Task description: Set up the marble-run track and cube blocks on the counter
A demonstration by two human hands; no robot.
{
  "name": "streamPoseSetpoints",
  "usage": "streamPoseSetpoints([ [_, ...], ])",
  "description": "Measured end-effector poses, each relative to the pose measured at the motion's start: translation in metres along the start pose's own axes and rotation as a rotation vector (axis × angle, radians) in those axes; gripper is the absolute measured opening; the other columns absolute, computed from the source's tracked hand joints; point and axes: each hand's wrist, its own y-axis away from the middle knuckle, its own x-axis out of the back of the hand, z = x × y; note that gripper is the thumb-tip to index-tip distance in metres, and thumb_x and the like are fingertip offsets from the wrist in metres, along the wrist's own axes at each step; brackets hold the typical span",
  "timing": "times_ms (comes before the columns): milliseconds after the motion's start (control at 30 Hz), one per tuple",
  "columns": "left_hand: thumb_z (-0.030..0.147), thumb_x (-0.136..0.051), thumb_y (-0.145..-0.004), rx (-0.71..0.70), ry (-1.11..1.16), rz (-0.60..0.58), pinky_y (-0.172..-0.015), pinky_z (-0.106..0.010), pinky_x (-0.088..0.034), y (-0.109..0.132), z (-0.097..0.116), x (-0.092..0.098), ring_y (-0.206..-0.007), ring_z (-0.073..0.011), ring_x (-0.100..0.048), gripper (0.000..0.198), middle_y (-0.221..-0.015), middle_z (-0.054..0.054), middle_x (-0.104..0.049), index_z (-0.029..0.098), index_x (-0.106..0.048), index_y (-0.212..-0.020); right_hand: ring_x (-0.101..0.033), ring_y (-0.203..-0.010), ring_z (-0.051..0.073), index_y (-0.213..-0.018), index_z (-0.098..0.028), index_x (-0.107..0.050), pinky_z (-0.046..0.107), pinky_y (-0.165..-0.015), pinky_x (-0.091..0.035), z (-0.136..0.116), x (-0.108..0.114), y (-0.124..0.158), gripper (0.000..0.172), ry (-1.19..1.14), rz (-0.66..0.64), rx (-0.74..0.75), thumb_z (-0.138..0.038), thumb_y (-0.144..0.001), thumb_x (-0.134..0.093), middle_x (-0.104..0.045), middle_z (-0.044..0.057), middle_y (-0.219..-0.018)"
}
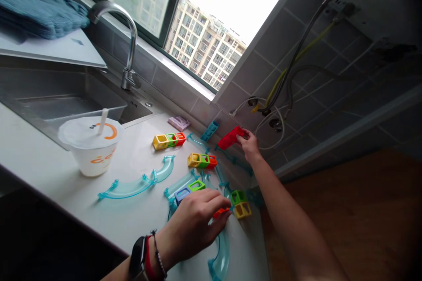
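My right hand (249, 145) is raised near the tiled wall, fingers pinched on the end of a long red toy block (231, 138). Low over the counter, my left hand (198, 217) has its thumb and fingers closed about a small red block (220, 212), mostly covered by the fingers. Just behind the left hand are a blue block (182, 194) and a green block (197, 185). To its right, a green block (238, 196) adjoins a yellow block (242, 210). A curved clear-blue track piece (221, 250) lies below the left hand.
Two yellow-green-red block rows (169, 140) (202, 160) and more curved track (132, 189) lie on the white counter (138, 224). A lidded cup with a straw (94, 149) stands left, by the sink (66, 92) and faucet (132, 48). Cables (296, 48) hang at right.
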Motion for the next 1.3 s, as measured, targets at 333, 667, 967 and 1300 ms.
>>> streamPoseSetpoints([
  [333, 0.02, -0.053, -0.102, 0.029, 0.0, -0.005, -0.074, -0.031, -0.05, -0.005, -0.014, 0.006, -0.082, -0.0191, -0.066, 0.013, -0.091, -0.005, -0.07, 0.02, -0.065, -0.099, -0.071, -0.092, 0.018, -0.123, -0.016, -0.065, 0.035, -0.077, -0.063, 0.04, -0.042, -0.058, 0.027, 0.129, -0.076, -0.05, -0.029, -0.1, -0.069, -0.07, 0.007, -0.116],
  [667, 0.019, -0.054, -0.102, 0.098, 0.013, -0.052, -0.074, -0.032, -0.049, -0.006, -0.022, 0.006, -0.082, -0.0195, -0.066, 0.013, -0.092, -0.005, -0.071, 0.02, -0.067, -0.1, -0.071, -0.095, 0.019, -0.127, -0.016, -0.064, 0.036, -0.079, -0.063, 0.07, -0.05, -0.067, 0.03, 0.15, -0.118, -0.068, -0.029, -0.1, -0.069, -0.069, 0.008, -0.12],
  [967, 0.022, -0.054, -0.103, 0.096, 0.06, -0.04, -0.074, -0.031, -0.049, -0.01, -0.025, -0.001, -0.082, -0.0181, -0.067, 0.017, -0.092, -0.004, -0.072, 0.021, -0.07, -0.105, -0.07, -0.103, 0.022, -0.13, -0.017, -0.063, 0.04, -0.085, -0.063, 0.087, -0.053, -0.073, 0.034, 0.171, -0.169, -0.065, -0.031, -0.101, -0.069, -0.067, 0.009, -0.126],
  [1300, 0.02, -0.056, -0.102, 0.095, 0.037, -0.019, -0.071, -0.029, -0.047, -0.011, -0.027, -0.003, -0.079, -0.0161, -0.064, 0.013, -0.09, -0.002, -0.07, 0.02, -0.068, -0.099, -0.07, -0.104, 0.023, -0.132, -0.018, -0.062, 0.041, -0.086, -0.063, 0.101, -0.051, -0.082, 0.035, 0.177, -0.188, -0.073, -0.032, -0.101, -0.068, -0.067, 0.009, -0.127],
])
